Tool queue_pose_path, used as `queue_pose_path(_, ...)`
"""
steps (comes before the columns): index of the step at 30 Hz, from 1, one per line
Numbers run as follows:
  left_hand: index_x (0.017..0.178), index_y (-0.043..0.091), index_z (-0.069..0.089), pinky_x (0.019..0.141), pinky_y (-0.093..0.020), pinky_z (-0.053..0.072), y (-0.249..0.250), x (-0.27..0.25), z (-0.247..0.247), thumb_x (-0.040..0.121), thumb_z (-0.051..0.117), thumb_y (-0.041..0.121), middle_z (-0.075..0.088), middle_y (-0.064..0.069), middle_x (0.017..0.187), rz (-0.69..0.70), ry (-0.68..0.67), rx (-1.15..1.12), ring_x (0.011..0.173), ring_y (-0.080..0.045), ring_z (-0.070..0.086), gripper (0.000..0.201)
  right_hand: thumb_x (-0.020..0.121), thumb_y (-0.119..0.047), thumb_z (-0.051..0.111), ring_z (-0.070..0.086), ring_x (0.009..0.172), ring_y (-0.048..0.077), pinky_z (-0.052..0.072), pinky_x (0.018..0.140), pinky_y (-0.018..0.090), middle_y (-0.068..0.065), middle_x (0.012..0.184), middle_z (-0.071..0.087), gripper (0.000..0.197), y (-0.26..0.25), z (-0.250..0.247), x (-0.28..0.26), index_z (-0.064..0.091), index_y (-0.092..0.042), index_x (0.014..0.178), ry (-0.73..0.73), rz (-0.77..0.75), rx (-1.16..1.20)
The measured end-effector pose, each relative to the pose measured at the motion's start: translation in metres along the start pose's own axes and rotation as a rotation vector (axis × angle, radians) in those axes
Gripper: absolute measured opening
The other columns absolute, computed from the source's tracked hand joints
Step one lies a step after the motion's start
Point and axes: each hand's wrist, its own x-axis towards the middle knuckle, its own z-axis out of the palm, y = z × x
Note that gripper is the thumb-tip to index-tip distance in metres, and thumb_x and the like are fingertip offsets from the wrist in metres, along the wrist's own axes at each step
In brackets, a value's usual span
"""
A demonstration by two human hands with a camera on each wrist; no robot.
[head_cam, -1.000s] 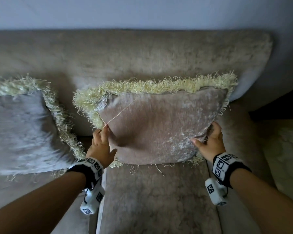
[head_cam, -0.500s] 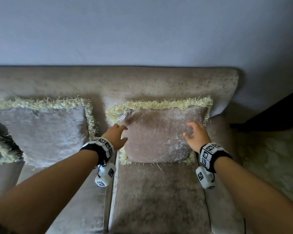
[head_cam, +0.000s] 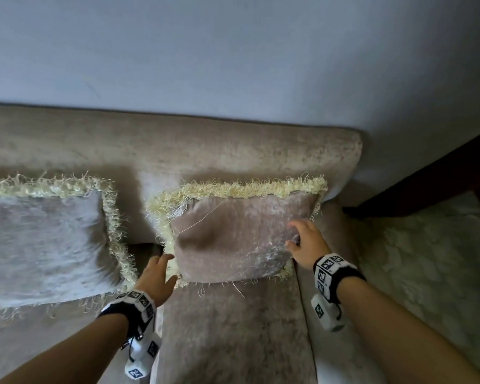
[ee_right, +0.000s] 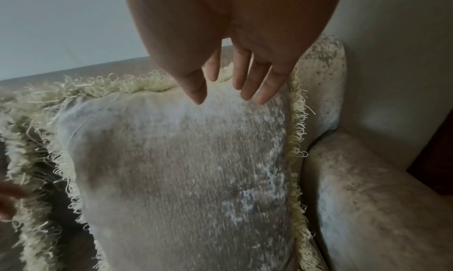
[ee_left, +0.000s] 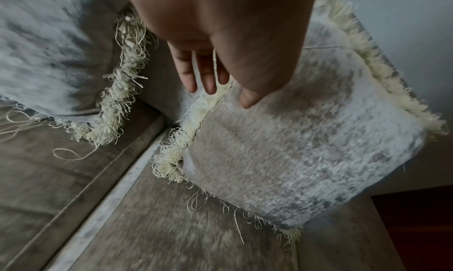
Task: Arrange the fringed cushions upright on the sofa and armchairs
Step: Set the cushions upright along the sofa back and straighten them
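Right cushion [head_cam: 241, 239] upright against sofa [head_cam: 178, 151] back, long axis sideways, fringe up; between left hand [head_cam: 155, 278] and right hand [head_cam: 306, 245]; both spread loosely, holding nothing. Left wrist view only: fingers [ee_left: 208, 75] straight at left fringe seam. Right wrist view only: fingertips [ee_right: 247, 85] by upper right corner, armrest [ee_right: 367, 197] beyond. Second cushion [head_cam: 45, 239] upright, left of left-hand fingers.

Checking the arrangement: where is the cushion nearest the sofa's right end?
In the head view, the right cushion stands against the sofa back, right of the other cushion.
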Motion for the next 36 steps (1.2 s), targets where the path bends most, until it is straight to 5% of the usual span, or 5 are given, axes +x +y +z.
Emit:
queue_pose_path(6,0.14,0.02,0.039,0.098,-0.043,0.046,-0.011,0.025,0.026,0.083,0.068,0.026,0.041,-0.013,0.125,-0.084,-0.031,0.005,0.111,-0.033,0.057,0.064,0.089,-0.027,0.063,0.037,0.134,0.03,0.041,0.107,0.046,0.006,0.15,0.028,0.06,-0.002,-0.001,0.041,0.034,-0.026,0.142,-0.005,-0.032,-0.143)
queue_pose_path(15,0.148,0.04,0.008,0.11,-0.052,0.035,-0.027,0.052,0.104,0.062,0.086,0.03,0.024,-0.021,0.144,-0.083,0.063,-0.138,0.135,-0.041,0.03,0.117,0.075,-0.076,0.052,-0.009,0.145,0.042,-0.008,0.107,0.07,0.011,0.161,-0.004,0.096,0.049,0.014,0.114,-0.004,-0.05,0.149,0.079,-0.35,-0.578)
queue_pose_path(24,0.135,-0.008,0.028,0.103,-0.05,0.039,-0.046,0.112,0.182,0.033,0.071,0.08,0.033,-0.028,0.133,-0.176,0.293,-0.171,0.124,-0.041,0.036,0.142,0.058,-0.073,0.069,0.027,0.123,0.04,0.039,0.097,0.065,0.012,0.136,0.029,0.102,0.1,0.051,0.163,0.025,-0.04,0.145,0.262,-0.531,-0.447)
queue_pose_path(30,0.136,0.014,0.024,0.086,-0.012,0.043,-0.044,0.12,0.184,0.056,0.09,0.036,0.04,-0.009,0.122,-0.089,0.323,-0.311,0.11,-0.011,0.049,0.107,0.059,-0.065,0.074,0.034,0.111,0.037,0.042,0.09,0.058,0.01,0.123,0.033,0.093,0.112,0.066,0.166,0.035,-0.035,0.138,0.33,-0.555,-0.338)
queue_pose_path(36,0.098,0.01,0.021,0.037,-0.021,0.048,-0.019,0.104,0.169,0.076,0.062,-0.021,0.063,-0.012,0.054,-0.138,0.212,-0.417,0.04,-0.018,0.063,0.055,0.062,-0.056,0.076,0.041,0.098,0.035,0.045,0.079,0.05,0.006,0.109,0.033,0.086,0.11,0.061,0.162,0.035,-0.031,0.134,0.332,-0.564,-0.321)
